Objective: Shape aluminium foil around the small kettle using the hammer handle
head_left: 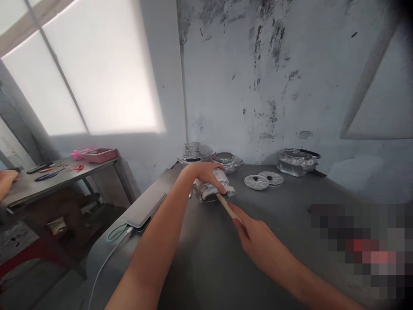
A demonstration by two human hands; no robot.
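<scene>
My right hand (258, 237) is closed around a light wooden handle (227, 207). The handle runs up and left to a dark, round-edged pan-like piece (211, 198), mostly hidden under crumpled clear plastic wrap (221, 175). Over the top of this wrapped bundle lies my left hand (206, 173), thumb on the near side and fingers on the far side, gripping it. The bundle sits on the dark table (274, 267); what the plastic holds inside cannot be made out.
Behind the bundle stand a metal strainer-like pot (192, 150) and a wrapped pot (224, 160). Two glass lids (256, 182) lie right of it, near a plastic-wrapped pan (297, 163). A cabled power bank (146, 211) lies left. A side table holds a pink basket (100, 155) and scissors (50, 175); another person's hand (8, 178) shows there.
</scene>
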